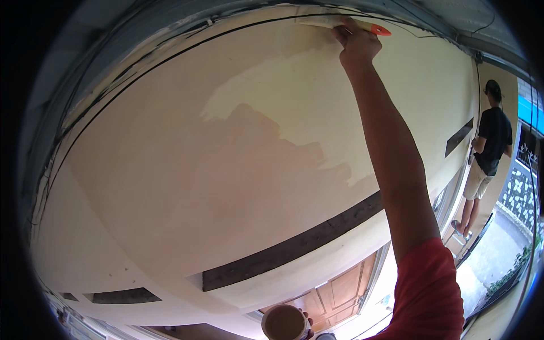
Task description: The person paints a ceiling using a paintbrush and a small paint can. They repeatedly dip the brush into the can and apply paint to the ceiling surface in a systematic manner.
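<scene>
My right arm, in a red sleeve, reaches up to the top of the wall (198,187). There my right hand (361,46) is closed around a paintbrush (380,30) with an orange handle end; its bristle end is blurred against the wall just under the cables. Pale yellow paint covers the wall's upper right, ending in a ragged edge against the pinkish-beige surface. At the bottom, the fingers of my left hand (309,324) wrap the right side of a round open container (281,306). Its inside looks beige; the rest of that hand is hidden.
Black cables (187,50) run along the wall's top beneath the roof edge. Dark recessed slots (294,241) cut into the wall, with a brown wooden door (334,294) below. At right another person (494,136) stands raised on what looks like a ladder (458,241).
</scene>
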Demonstrator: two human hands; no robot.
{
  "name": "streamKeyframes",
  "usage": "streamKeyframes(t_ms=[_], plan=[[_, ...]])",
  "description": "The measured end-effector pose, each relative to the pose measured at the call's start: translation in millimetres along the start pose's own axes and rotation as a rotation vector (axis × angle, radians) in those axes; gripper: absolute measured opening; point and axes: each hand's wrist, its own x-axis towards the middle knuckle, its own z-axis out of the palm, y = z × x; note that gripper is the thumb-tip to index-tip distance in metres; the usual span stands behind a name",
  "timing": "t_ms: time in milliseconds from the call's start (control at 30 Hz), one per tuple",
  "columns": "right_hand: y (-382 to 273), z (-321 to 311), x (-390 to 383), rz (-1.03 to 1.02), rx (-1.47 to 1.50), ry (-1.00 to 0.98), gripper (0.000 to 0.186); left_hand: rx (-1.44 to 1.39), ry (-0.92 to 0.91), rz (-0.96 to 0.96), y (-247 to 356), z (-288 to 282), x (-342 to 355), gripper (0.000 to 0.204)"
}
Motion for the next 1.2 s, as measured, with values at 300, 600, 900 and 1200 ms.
streamKeyframes(t_ms=[300, 600, 900, 1200], plan=[[-40, -41, 58, -0.106, -0.106, 0.204, 0.023, -0.024, -0.004, -0.007, 1, -1, 3, 0.067], [-76, -136, 75, -0.528, -0.596, 0.176, 0.02, -0.04, -0.029, -0.012, 2, 2, 8, 0.066], [-51, -153, 2, -1.274, -1.483, -0.388, 0.033, -0.036, -0.035, -0.013, -2, 0, 8, 0.065], [-19, -88, 53, -1.292, -1.405, -0.278, 0.015, -0.059, -0.019, -0.02, -1, -6, 2, 0.064]])
